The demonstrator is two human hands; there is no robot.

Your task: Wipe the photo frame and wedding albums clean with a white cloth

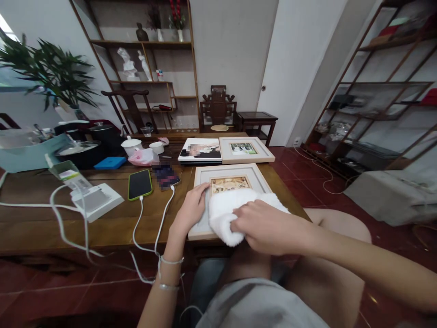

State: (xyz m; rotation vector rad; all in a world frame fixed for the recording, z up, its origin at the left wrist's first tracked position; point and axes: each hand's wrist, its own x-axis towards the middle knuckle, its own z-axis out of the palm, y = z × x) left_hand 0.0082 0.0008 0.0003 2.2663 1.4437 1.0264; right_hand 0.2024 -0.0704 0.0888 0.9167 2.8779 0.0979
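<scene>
A pale wooden picture frame (258,175) lies flat at the near edge of the wooden table (41,228), a small picture in its middle. My left hand (191,208) rests on the frame's left side, fingers curled over its edge and holding it. My right hand (264,224) presses a fluffy white cloth (225,207) onto the frame's glass, fingers closed on the cloth. The cloth covers the lower half of the frame.
Two more framed pictures (246,149) lie further back. A green-cased phone (139,184) and a second phone (165,176) lie left of the frame, with white cables trailing off the table edge. A white box (97,200), bowls, a plant and chairs stand at the left and back.
</scene>
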